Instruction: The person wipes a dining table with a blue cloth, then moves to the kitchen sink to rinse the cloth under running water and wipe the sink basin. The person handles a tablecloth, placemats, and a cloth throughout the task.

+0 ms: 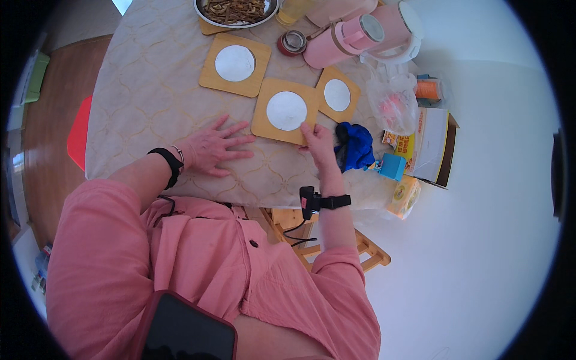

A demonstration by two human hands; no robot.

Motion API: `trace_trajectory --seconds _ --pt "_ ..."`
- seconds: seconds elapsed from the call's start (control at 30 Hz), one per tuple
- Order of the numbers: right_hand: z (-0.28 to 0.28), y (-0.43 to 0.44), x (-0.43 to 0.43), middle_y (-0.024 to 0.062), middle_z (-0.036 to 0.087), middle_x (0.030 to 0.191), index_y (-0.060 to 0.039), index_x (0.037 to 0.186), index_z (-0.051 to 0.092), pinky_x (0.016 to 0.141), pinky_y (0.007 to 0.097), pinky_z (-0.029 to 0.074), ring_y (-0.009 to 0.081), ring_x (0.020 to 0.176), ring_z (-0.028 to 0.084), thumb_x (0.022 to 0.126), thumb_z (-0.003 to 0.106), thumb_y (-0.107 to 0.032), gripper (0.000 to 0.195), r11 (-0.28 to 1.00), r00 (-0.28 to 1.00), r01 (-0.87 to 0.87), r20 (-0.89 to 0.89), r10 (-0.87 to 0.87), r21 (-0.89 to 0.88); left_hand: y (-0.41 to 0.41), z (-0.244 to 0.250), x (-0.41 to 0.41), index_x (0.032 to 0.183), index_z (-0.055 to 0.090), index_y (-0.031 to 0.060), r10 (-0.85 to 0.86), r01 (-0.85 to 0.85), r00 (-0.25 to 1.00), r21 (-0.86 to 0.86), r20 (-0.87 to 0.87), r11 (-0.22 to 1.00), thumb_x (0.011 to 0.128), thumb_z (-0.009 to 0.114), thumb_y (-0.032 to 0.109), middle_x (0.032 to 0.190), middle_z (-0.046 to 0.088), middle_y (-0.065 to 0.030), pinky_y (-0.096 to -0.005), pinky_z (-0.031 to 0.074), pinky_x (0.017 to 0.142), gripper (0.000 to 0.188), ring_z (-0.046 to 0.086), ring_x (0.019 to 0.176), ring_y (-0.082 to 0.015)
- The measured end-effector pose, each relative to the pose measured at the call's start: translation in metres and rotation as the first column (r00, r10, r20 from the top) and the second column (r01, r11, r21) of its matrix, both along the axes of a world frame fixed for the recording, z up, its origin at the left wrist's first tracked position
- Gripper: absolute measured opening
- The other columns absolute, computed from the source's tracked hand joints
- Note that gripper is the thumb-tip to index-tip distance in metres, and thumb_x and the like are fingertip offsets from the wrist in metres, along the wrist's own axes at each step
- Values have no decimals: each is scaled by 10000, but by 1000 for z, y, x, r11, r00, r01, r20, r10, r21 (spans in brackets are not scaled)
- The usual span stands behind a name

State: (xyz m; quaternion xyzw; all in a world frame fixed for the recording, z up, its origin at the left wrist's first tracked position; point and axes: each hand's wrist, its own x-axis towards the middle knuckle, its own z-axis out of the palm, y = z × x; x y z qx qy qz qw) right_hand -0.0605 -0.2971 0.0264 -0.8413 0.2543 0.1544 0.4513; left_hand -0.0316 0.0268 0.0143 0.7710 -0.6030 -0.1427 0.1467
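With thumb and fingers, my right hand (320, 143) grips the near right corner of a square wooden mat (264, 118). A round silvery-white disc (286, 111) sits at the middle of this mat. Palm down, my left hand (216, 146) rests with spread fingers on the patterned tablecloth (148, 103), just left of that mat. Beyond lies a second wooden mat (209, 74) with a similar disc (235, 63). To the right is a third, smaller-looking mat (351, 85), also with a pale disc (337, 95), partly overlapped by the gripped one.
A bundled blue cloth (357, 146) lies right of my right hand. Pink vacuum flasks (330, 47), a small red-based jar (292, 42) and a metal dish (240, 25) of dried brown pieces stand farther back. Plastic bags (393, 99) and an opened carton (425, 146) line the wall side.
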Motion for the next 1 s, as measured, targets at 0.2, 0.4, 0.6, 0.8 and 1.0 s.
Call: trace_trajectory --seconds 0.2,0.4,0.6,0.8,1.0 --pt "36 -18 -7 137 706 867 -92 1008 711 760 411 534 311 823 682 864 693 -476 411 752 978 27 171 115 -659 3 -3 -1 1454 461 242 35 -35 999 -11 -9 999 829 643 475 1615 276 -40 -649 137 1174 692 134 1520 -327" --pt "12 -77 -59 131 367 1515 -244 1396 524 1017 526 411 388 1308 412 816 752 -397 642 457 966 13 129 223 -889 -2 -2 -2 1457 457 248 24 -24 1000 -23 -12 999 812 657 462 1613 280 -37 -648 131 1175 708 141 1519 -324" --pt "-5 -82 -68 174 426 1404 -225 1296 559 961 486 473 406 1224 500 770 780 -175 572 642 937 99 289 197 -760 -3 2 -3 1452 464 247 24 -24 1000 5 -14 1000 803 666 428 1613 281 -34 -638 126 1179 703 146 1519 -315" --pt "29 -14 -92 166 460 1352 -238 1235 587 898 463 514 389 1148 568 721 767 -91 564 694 940 -181 85 330 -696 -1 3 -3 1452 463 243 31 -31 1000 14 6 999 795 666 422 1611 284 -37 -645 132 1171 710 150 1518 -316" --pt "38 -4 -100 134 460 1372 -270 1374 514 908 487 506 404 1175 531 708 802 -186 731 576 910 -165 101 402 -800 -1 -1 -5 1454 458 236 26 -26 999 13 32 1000 811 647 430 1610 286 -39 -649 159 1161 698 159 1514 -320"
